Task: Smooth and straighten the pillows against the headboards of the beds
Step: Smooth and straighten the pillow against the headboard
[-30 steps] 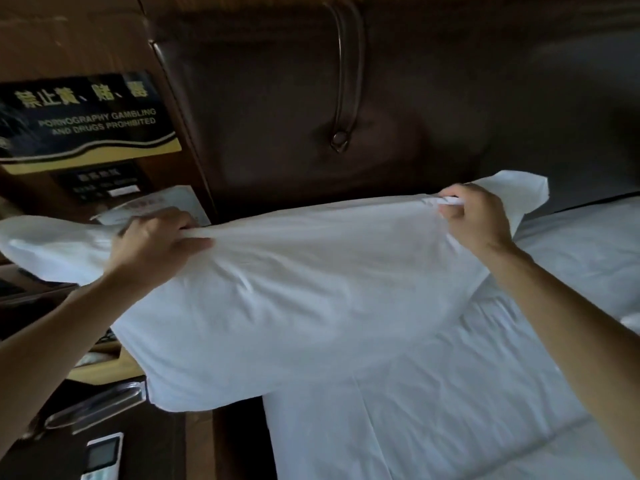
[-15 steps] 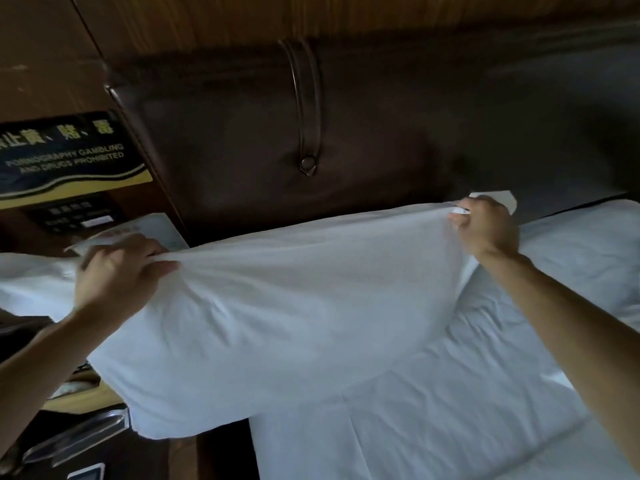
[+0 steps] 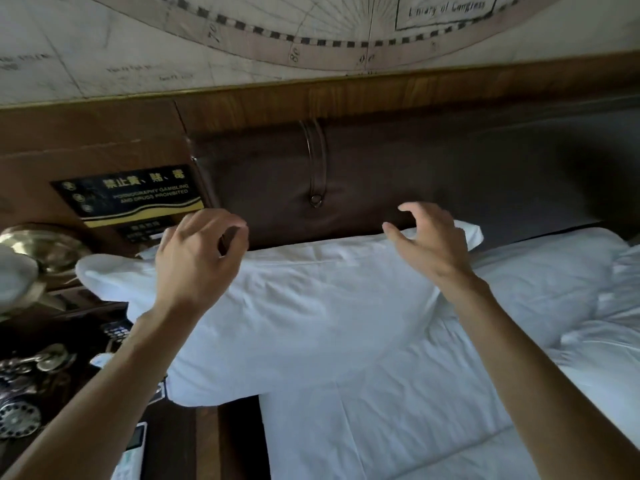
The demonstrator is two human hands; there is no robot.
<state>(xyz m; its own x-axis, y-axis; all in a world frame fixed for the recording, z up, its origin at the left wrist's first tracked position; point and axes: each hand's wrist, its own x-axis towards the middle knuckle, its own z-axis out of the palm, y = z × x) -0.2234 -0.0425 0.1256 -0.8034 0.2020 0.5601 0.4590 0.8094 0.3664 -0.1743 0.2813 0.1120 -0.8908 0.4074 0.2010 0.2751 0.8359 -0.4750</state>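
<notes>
A white pillow (image 3: 304, 306) lies across the head of the bed, its far edge against the dark brown padded headboard (image 3: 398, 181). Its left end hangs past the mattress over the nightstand. My left hand (image 3: 197, 258) hovers above the pillow's left part with fingers curled and apart, holding nothing. My right hand (image 3: 429, 244) floats over the pillow's right top corner, fingers spread, also empty. A second white pillow (image 3: 540, 271) lies to the right, partly under the first.
The white bed sheet (image 3: 398, 410) fills the lower right. At left stands a dark nightstand (image 3: 180, 441) with a brass lamp base (image 3: 41, 247), an old dial telephone (image 3: 24, 393) and a remote control (image 3: 131, 452). A black warning sign (image 3: 131, 195) hangs beside the headboard.
Both hands have let go of the pillow's top edge and lifted off it. The pillow has dropped to rest against the headboard. The view has tilted upward, showing the wall map.
</notes>
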